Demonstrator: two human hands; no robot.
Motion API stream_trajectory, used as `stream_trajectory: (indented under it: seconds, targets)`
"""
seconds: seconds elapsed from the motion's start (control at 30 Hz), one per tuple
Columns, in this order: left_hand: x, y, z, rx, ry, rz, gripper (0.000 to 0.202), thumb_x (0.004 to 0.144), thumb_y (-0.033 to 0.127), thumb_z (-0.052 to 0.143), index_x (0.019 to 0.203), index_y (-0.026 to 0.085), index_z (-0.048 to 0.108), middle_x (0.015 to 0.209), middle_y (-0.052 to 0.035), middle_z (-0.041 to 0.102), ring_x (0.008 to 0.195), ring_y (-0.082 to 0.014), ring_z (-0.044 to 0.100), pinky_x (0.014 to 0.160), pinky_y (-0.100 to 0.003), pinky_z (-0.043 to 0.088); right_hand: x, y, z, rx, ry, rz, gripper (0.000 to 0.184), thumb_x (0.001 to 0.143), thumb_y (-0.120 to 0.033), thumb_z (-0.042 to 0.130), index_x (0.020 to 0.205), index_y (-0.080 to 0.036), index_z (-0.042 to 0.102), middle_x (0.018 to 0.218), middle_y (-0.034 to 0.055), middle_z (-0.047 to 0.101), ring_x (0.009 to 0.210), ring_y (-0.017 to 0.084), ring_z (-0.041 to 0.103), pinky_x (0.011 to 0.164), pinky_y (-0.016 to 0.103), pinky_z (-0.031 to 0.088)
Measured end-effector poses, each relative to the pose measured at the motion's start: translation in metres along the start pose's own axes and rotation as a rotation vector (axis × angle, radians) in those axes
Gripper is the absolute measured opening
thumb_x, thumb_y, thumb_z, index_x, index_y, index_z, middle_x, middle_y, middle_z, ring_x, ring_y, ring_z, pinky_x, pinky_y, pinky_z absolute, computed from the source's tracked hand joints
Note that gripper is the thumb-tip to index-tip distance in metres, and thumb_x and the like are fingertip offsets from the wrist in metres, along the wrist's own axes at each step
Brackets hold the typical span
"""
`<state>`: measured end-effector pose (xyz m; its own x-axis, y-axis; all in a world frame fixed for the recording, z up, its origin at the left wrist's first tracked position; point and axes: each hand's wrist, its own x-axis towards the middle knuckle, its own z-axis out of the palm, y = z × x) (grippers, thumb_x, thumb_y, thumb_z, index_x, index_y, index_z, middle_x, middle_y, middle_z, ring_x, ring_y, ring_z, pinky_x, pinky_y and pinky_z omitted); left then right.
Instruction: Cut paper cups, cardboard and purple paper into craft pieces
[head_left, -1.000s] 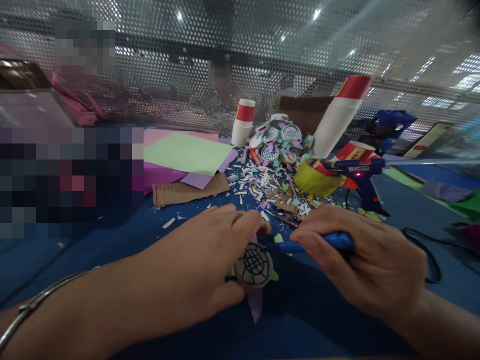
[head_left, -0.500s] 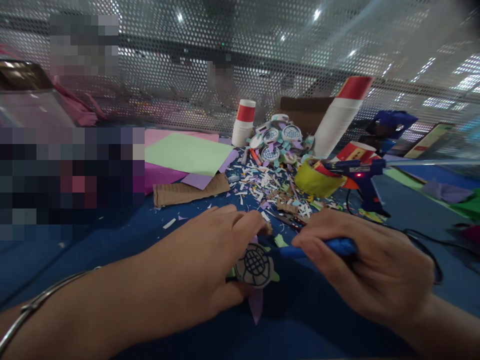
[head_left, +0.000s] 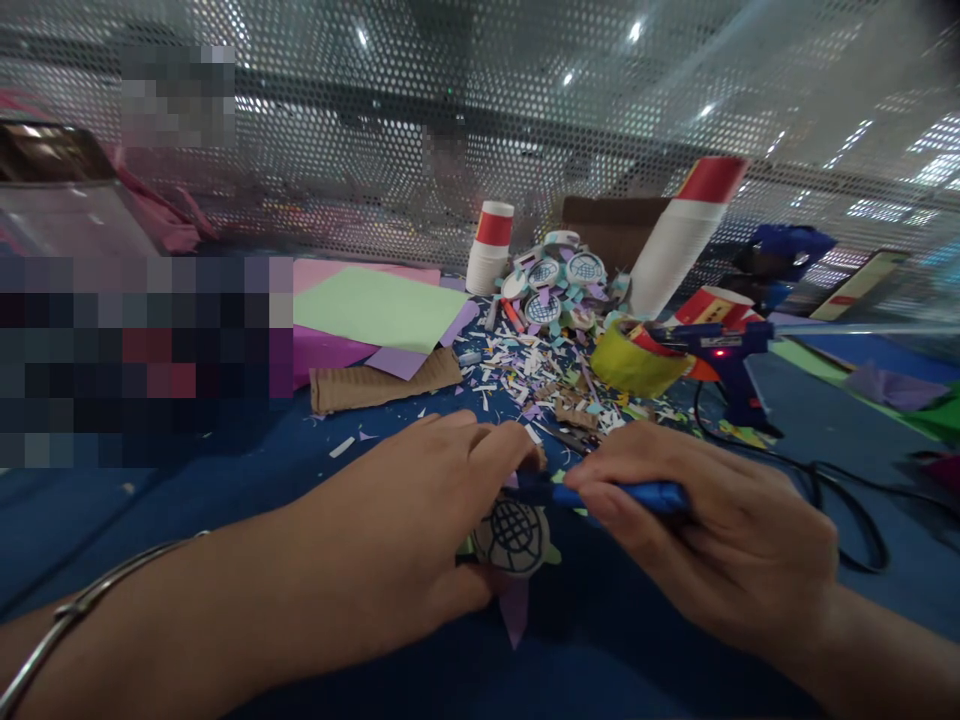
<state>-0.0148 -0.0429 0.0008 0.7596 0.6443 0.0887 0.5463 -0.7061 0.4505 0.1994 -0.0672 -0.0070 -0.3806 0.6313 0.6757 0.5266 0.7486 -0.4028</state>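
My left hand (head_left: 409, 520) presses down on a small round paper piece with a drawn grid pattern (head_left: 512, 532), thumb and fingers closed around its edge on the blue table (head_left: 225, 500). A purple paper point (head_left: 515, 612) sticks out beneath the piece. My right hand (head_left: 712, 540) is closed around a blue pen (head_left: 637, 494) whose tip reaches the top of the round piece. A metal bangle (head_left: 90, 605) sits on my left wrist.
Paper scraps (head_left: 525, 370) litter the table beyond my hands. Behind them lie finished round pieces (head_left: 555, 275), red-and-white paper cups (head_left: 487, 245), a yellow tape roll (head_left: 634, 360), a blue glue gun (head_left: 724, 350) with its cord, coloured paper sheets (head_left: 375, 305) and cardboard (head_left: 375, 385). A perforated screen (head_left: 480, 120) backs the table.
My right hand has moved the pen leftward, so its tip now sits at the upper edge of the round piece. My left hand has stayed in place.
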Motion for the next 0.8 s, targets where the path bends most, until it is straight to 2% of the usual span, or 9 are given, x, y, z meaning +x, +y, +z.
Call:
stream_trajectory:
  seconds: [0.8]
  targets:
    - [-0.0008,-0.0010,0.0026,-0.010,0.014,-0.017,0.042,0.079,0.036,0.066,0.116,0.025,0.049,0.109,-0.0074,0.060,0.097,-0.0291,0.058,0.083,-0.043,0.045,0.0000,-0.0018,0.0012,0.083,-0.067,-0.054,0.011,0.084,-0.013,0.062,0.091,-0.021,0.066,0.075,0.0009,0.072,0.066,0.013,0.068,0.062,0.023,0.056]
